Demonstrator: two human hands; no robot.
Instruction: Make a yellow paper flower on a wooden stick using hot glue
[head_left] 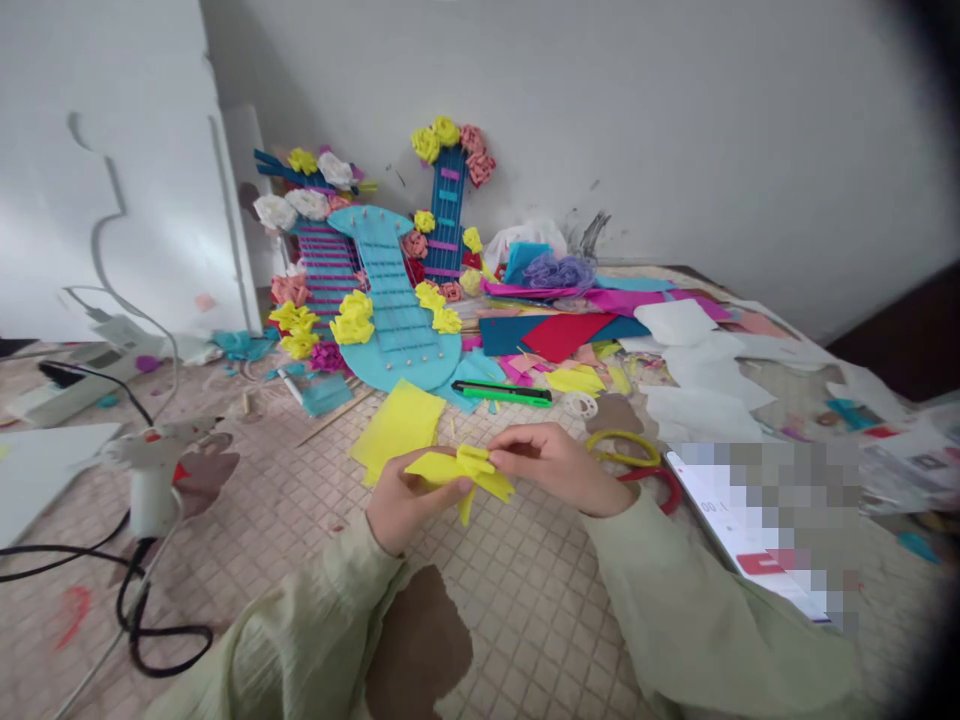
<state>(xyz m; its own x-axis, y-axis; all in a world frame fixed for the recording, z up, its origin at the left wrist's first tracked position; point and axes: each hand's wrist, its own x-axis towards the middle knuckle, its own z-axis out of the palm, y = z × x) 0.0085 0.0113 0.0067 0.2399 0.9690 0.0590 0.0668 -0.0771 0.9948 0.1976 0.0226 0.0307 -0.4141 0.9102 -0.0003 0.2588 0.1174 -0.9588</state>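
Over the tiled-pattern table, my left hand (405, 505) pinches a piece of yellow crepe paper (435, 466) between thumb and fingers. Its pointed ends fan out past the thumb. My right hand (544, 460) is closed at the fingertips on a small folded part (475, 458) of the same yellow paper. Just behind my left hand lies a flat stack of yellow paper sheets (397, 425). Beyond both hands is a green utility knife (502, 392). Scissors (622, 448) with yellow and red handles lie beside my right wrist, partly hidden by the sleeve.
A glue gun (154, 485) with trailing cords stands at left. Behind are a light-blue guitar-shaped craft (394, 300) and other pieces with paper flowers. Paper scraps (574, 335) and white sheets (697, 370) cover the back right. A phone (720, 510) lies at right.
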